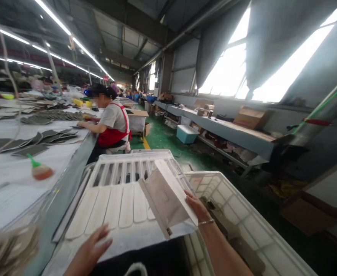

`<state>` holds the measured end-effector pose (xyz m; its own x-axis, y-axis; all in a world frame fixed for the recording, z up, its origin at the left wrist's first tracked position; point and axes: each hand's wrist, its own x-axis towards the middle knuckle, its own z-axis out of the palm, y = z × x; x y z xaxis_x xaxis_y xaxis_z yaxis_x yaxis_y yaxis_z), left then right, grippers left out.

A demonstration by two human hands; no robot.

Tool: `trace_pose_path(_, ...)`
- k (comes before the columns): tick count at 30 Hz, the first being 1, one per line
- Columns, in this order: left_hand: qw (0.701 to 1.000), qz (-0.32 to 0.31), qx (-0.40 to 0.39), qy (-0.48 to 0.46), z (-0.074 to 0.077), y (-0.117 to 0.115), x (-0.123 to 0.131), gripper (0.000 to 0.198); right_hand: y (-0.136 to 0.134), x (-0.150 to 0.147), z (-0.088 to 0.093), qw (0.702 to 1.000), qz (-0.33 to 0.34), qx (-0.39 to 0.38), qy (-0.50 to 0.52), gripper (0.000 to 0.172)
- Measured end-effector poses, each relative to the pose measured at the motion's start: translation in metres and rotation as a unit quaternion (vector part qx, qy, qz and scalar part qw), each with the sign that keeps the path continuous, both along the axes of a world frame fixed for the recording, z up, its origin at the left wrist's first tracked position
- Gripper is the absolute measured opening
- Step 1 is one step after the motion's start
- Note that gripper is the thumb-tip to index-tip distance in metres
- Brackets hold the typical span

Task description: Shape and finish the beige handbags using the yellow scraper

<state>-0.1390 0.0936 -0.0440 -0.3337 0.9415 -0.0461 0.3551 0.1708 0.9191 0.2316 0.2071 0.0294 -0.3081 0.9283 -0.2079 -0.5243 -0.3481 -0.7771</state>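
Observation:
My right hand (196, 207) grips a beige fabric-like panel (166, 197) by its right edge, fingers closed on it. A long white strip (175, 184) lies along that edge of the panel, which is tilted over the right side of a white slatted crate surface (129, 159). Several off-white strips with rounded ends (112, 209) lie side by side on this surface. My left hand (95, 241) is near their lower ends, holding nothing, its fingers apart and a little blurred.
A white plastic basket (249, 203) with dark pieces stands at my right. On the left table (67, 165) lie stacks of grey pieces (27, 143) and a green-tipped bottle (40, 170). A co-worker (110, 119) sits ahead. Beyond the green floor (162, 140) runs a long bench (214, 126).

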Motion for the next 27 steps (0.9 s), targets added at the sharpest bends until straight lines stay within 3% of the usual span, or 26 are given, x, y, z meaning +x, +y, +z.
trace_pose_path(3,0.981,-0.139,0.133,0.018,0.086,-0.008,-0.001,0.069,-0.039,-0.032,0.030,0.985,0.138,0.081,-0.065,0.052)
trace_pose_path(4,0.974,-0.166,0.151,0.033,0.110,-0.009,0.003,0.067,-0.050,-0.041,0.038,0.977,0.177,0.090,-0.077,0.053)
trace_pose_path(5,0.970,-0.211,0.118,0.035,0.131,-0.012,0.007,0.056,-0.060,-0.048,0.045,0.971,0.196,0.105,-0.084,0.053)
trace_pose_path(7,0.969,-0.239,0.052,0.035,0.161,-0.025,0.017,0.036,-0.078,-0.052,0.056,0.963,0.187,0.157,-0.110,0.050)
trace_pose_path(9,0.974,-0.206,0.045,0.079,0.176,-0.049,0.024,0.035,-0.093,-0.046,0.065,0.951,0.156,0.212,-0.161,0.052)
trace_pose_path(13,0.955,-0.133,0.095,0.246,0.177,-0.104,0.034,0.031,-0.127,-0.028,0.081,0.881,0.172,0.300,-0.322,0.070)
trace_pose_path(15,0.943,-0.142,0.099,0.285,0.171,-0.126,0.040,0.029,-0.150,-0.029,0.086,0.816,0.174,0.350,-0.426,0.086)
trace_pose_path(19,0.923,-0.145,0.137,0.328,0.154,-0.154,0.049,0.028,-0.193,-0.054,0.084,0.681,0.110,0.448,-0.569,0.114)
trace_pose_path(23,0.895,-0.181,0.193,0.360,0.128,-0.163,0.041,0.023,-0.213,-0.072,0.069,0.601,0.078,0.490,-0.627,0.112)
trace_pose_path(27,0.878,-0.270,0.160,0.360,0.106,-0.165,0.026,0.017,-0.218,-0.065,0.065,0.508,0.125,0.530,-0.667,0.096)
